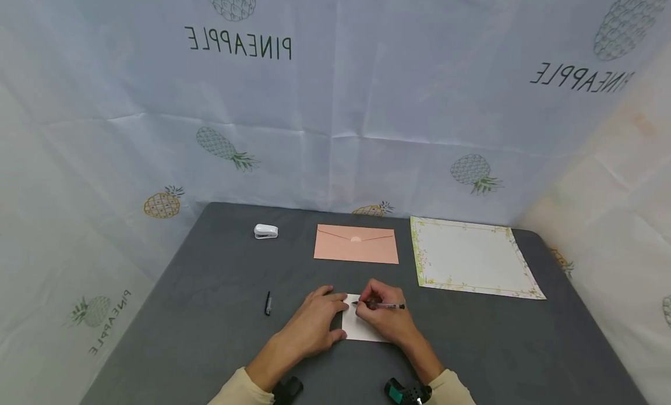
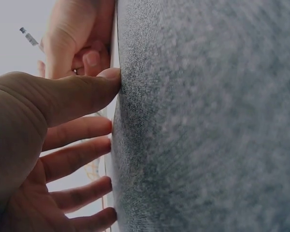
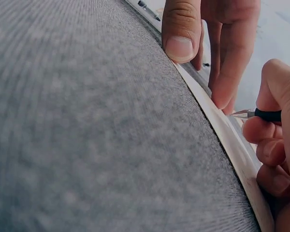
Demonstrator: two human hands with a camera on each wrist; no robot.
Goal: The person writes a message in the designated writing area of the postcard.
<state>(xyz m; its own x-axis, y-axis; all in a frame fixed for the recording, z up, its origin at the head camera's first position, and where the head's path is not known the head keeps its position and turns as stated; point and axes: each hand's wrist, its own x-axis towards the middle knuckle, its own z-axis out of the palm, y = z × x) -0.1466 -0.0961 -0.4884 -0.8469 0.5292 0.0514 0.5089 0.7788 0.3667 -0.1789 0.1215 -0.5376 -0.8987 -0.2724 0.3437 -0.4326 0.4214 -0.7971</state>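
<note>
A small white sheet of paper (image 1: 360, 331) lies on the dark grey table in front of the person. At its left edge rests the left hand (image 1: 313, 323), thumb and fingers spread; the left wrist view shows its fingertips (image 2: 104, 144) touching down along the sheet. The right hand (image 1: 392, 322) pinches a pen (image 1: 393, 306) between thumb and fingers, its side resting on the paper. In the right wrist view the pen's tip (image 3: 241, 114) is close to the left fingers, at the upper part of the sheet. Whether any writing is on the sheet cannot be made out.
A black pen cap (image 1: 268, 303) lies left of the left hand. Farther back are a white stapler (image 1: 265, 232), a pink envelope (image 1: 356, 250) with its flap side up, and a large sheet with a floral border (image 1: 472, 256). A pineapple-print cloth (image 1: 335, 102) hangs behind the table.
</note>
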